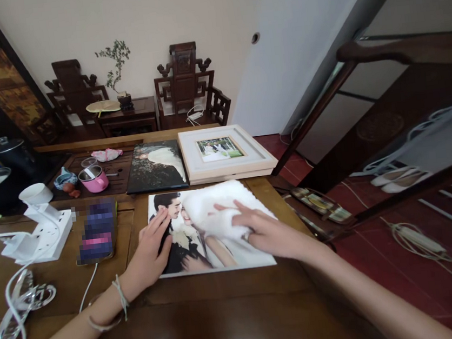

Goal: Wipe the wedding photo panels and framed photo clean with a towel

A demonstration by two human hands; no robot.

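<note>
A photo panel (188,267) with a large picture of two people lies flat on the brown wooden table, close to its right edge. My left hand (155,245) rests on the left side of the panel, its fingers stretched out. On the panel's upper right part is a fluffy white cloth (210,209), which hides some of the picture. My right hand (254,223) presses this cloth against the surface, with its fingers partly sunk in the folds and slightly blurred.
Behind the panel lie a dark photo panel (156,172) and a pale framed photo (229,166). To the left are a phone (98,233), a white power strip (53,232) with cables, a pink cup (93,179) and a clear claw clip (21,310). A wooden chair (393,58) stands at right.
</note>
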